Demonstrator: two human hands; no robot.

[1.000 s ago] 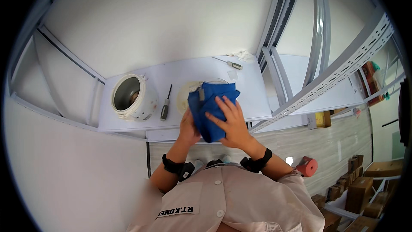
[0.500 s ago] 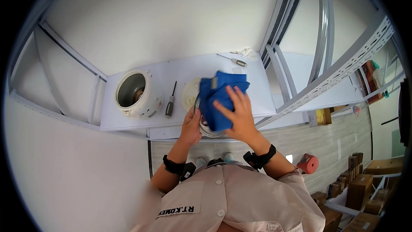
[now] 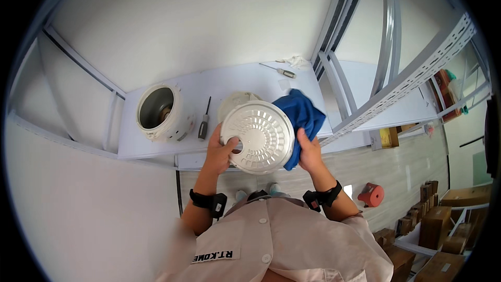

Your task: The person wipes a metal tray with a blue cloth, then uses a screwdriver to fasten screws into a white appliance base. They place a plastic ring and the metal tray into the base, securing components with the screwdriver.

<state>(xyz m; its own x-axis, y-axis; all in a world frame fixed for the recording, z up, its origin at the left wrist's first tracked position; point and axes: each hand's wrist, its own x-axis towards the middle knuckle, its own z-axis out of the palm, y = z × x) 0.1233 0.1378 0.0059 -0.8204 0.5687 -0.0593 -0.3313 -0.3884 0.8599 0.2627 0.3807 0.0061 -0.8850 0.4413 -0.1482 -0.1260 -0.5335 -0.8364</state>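
We hold a round white perforated plate (image 3: 259,137) flat-face up toward us, above the near edge of the white table (image 3: 156,146). It is a disc, so we see no long axis; rings of slots cover its pale face, and one round hole sits near its left rim. Our left hand (image 3: 221,151) grips that left rim, fingers curled, thumb on the face by the hole. Our right hand (image 3: 308,152) is closed on a soft blue cloth (image 3: 300,117) bunched against the plate's right edge. Behind the plate lies a second pale round part (image 3: 235,103). Left of it lie a dark-handled screwdriver (image 3: 203,122) and a white cylindrical cooker body (image 3: 159,110), open side up.
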